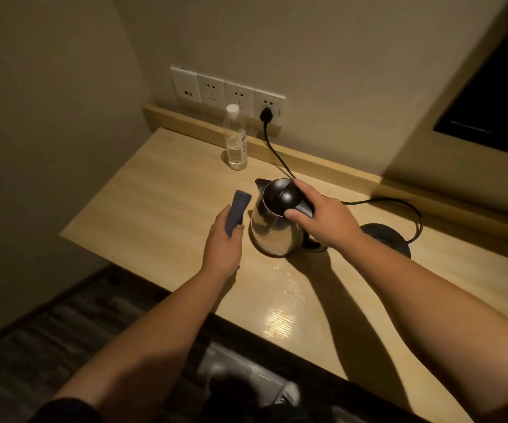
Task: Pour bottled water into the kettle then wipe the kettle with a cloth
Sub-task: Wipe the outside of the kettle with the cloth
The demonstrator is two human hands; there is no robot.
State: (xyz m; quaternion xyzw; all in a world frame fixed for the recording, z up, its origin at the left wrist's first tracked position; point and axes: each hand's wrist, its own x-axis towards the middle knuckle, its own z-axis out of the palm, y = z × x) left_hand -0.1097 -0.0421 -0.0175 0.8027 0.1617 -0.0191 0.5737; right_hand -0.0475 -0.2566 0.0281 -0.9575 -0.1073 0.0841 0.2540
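Note:
A steel kettle [272, 230] with a black lid stands on the wooden table [161, 190], off its base. My right hand [322, 219] rests on top of it, fingers curled around the lid and the top of the handle. Just left of the kettle, my left hand [223, 245] holds a folded dark blue cloth [236, 213], which sticks up past my fingers and stays apart from the kettle's side. A capped clear water bottle [235, 138], partly filled, stands upright at the back near the wall.
The black kettle base [390, 239] lies right of the kettle; its cord [280, 160] runs to a wall socket [268, 108]. A wet patch [289, 285] glistens on the table in front of the kettle. The table's left and front edges drop to the floor.

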